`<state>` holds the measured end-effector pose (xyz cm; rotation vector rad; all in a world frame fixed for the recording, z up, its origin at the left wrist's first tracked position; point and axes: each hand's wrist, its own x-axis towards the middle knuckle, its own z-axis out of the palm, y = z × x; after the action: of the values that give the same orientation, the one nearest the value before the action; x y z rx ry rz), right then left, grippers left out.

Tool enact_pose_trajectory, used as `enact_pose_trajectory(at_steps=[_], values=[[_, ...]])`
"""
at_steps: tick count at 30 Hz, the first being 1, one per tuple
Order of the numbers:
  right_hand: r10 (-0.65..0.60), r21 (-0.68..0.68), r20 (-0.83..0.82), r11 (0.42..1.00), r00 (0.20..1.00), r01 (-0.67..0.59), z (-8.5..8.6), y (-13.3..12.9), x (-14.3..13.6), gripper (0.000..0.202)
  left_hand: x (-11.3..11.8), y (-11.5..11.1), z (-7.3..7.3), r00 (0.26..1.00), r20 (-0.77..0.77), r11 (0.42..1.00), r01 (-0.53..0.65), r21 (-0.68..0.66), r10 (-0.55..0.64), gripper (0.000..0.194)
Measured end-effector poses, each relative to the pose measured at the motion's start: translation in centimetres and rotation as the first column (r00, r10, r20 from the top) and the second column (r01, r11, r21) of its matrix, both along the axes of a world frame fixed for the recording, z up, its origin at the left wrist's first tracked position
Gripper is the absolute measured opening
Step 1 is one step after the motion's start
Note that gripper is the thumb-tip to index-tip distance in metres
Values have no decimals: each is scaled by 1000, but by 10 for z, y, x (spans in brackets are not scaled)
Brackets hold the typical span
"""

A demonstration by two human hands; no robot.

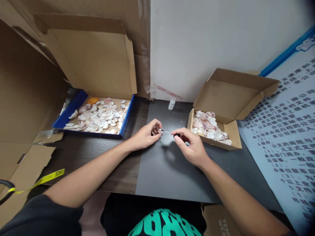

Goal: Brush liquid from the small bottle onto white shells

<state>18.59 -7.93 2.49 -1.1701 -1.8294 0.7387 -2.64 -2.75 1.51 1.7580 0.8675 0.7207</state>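
Pinched between the thumb and fingers of my left hand (147, 134) is a small shell (161, 131), partly covered by the fingertips. My right hand (190, 146) grips the black cap (176, 135) of a small applicator brush, whose thin pale stem (167, 132) points left at the shell. Whether the tip touches the shell I cannot tell. Both hands are above the dark grey mat (157, 173). Beyond them a small clear bottle (171, 104) with no cap showing stands near the white wall.
At left an open blue-edged cardboard box (91, 131) holds many pale shells (98, 116). To the right, a smaller open brown box (236, 132) contains larger pinkish shells (206, 123). A printed sheet (283, 131) borders the right side; cardboard (24, 82) walls the left.
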Motion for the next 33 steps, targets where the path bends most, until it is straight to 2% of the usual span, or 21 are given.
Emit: enact_pose_trajectory(at_steps=[2, 5, 10, 13, 16, 20, 23, 28, 31, 33], values=[[27, -7, 12, 1000, 1000, -27, 0, 0, 0, 16, 0, 0, 0, 1000, 7, 1000, -6, -11, 6, 17], [-42, -9, 9, 999, 999, 42, 1, 0, 0, 15, 0, 0, 0, 1000, 15, 1000, -13, -28, 13, 20], [26, -21, 13, 999, 1000, -25, 1, 0, 1, 17, 0, 0, 0, 1000, 13, 999, -13, -52, 14, 24], [-28, -11, 0, 1000, 1000, 28, 1, 0, 1, 16, 0, 0, -1, 1000, -1, 999, -16, -34, 16, 24], [26, -13, 14, 1000, 1000, -26, 1, 0, 1, 18, -1, 1, -2, 1000, 7, 1000, -11, -14, 11, 21], [-25, -9, 20, 1000, 999, 25, 0, 0, 1, 18, -1, 1, -2, 1000, 23, 1000, -19, 0, 19, 19], [7, -6, 15, 1000, 1000, -7, -1, 0, 2, 18, 0, 1, -2, 1000, -1, 1000, -15, 10, 15, 23], [-52, -28, 5, 998, 999, 52, 0, 1, 2, 17, 0, 1, -4, 999, -42, 999, -33, -5, 32, 21], [-6, -83, -34, 997, 999, 3, 1, 1, 2, 19, 0, 1, -2, 998, -44, 999, -41, -8, 41, 24], [-27, -98, -30, 995, 999, 24, 2, 1, 2, 19, 0, 0, -1, 999, -34, 999, -38, -10, 38, 25]])
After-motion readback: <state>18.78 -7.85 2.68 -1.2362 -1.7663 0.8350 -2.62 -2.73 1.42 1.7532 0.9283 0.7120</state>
